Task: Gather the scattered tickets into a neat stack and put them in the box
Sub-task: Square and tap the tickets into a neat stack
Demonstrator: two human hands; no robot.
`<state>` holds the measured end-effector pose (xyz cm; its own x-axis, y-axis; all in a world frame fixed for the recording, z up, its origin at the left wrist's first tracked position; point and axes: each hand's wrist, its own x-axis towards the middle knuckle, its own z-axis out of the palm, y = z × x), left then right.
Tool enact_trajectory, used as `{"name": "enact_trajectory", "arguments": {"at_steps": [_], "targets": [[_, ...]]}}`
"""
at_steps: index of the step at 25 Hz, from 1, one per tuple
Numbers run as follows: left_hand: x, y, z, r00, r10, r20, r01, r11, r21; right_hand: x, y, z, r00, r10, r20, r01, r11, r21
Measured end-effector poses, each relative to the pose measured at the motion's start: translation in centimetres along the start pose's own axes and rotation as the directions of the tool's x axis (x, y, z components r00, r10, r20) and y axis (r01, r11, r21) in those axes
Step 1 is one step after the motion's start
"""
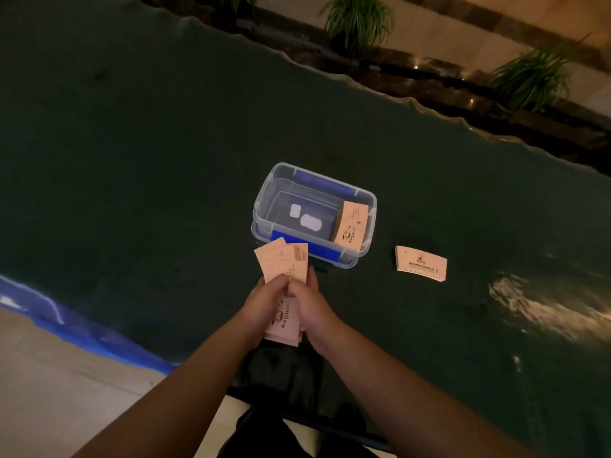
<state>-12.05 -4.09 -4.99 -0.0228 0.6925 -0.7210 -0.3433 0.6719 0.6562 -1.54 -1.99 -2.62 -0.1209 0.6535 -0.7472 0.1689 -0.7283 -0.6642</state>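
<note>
Clear glossy plastic box (264, 206), matt pale paper tickets (282, 262), dark glossy wet-looking tabletop (132, 160)

Cup logo with tiny illegible print on tickets (285, 320), two blank white labels in box (264, 206)

- We see pale pink tickets (283, 264) with dark print and a cup logo.
- We're looking at a clear box (264, 206) with blue clasps and two white labels.
- We've got a dark green table (132, 160) with a blue edge.
- We spot green plants (358, 19) behind.
</note>
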Motion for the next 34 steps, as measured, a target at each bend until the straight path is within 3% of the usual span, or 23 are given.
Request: {"name": "enact_trajectory", "arguments": {"at_steps": [5,7,13,17,20,25,29,34], "targets": [[-0.2,-0.2,4.0,0.997,0.057,0.048,-0.059,0.998,0.028,-1.1,-1.2,-5.7,0.98,-0.101,0.17,0.117,0.99,-0.083],[-0.3,-0.4,6.5,0.997,0.066,0.034,-0.066,0.998,-0.004,-1.9,-1.4,-9.6,0.974,-0.121,0.193,0.132,0.99,-0.041],[-0.3,-1.6,16.4,0.99,0.134,0.042,-0.125,0.976,-0.179,-4.0,-0.2,-21.3,0.985,-0.092,0.145,0.049,0.959,0.278],[0.1,-2.4,22.7,0.982,0.185,0.032,-0.168,0.944,-0.285,-4.6,1.7,-27.0,0.992,-0.111,0.067,0.044,0.772,0.634],[0.1,-3.0,26.3,0.977,0.208,0.053,-0.18,0.93,-0.322,-4.4,1.9,-29.4,0.985,-0.174,0.0,0.119,0.67,0.733],[0.4,-2.4,29.8,0.981,0.193,0.033,-0.178,0.948,-0.263,-2.7,0.1,-31.7,0.985,-0.113,-0.132,0.172,0.75,0.639],[2.1,0.2,28.4,0.994,0.08,0.078,-0.056,0.958,-0.28,-0.9,-1.8,-33.7,0.982,-0.073,-0.172,0.154,0.835,0.528],[6.0,3.7,25.7,0.989,-0.062,0.137,0.056,0.997,0.052,1.9,-4.1,-35.3,0.985,-0.043,-0.169,0.1,0.932,0.348]]}}
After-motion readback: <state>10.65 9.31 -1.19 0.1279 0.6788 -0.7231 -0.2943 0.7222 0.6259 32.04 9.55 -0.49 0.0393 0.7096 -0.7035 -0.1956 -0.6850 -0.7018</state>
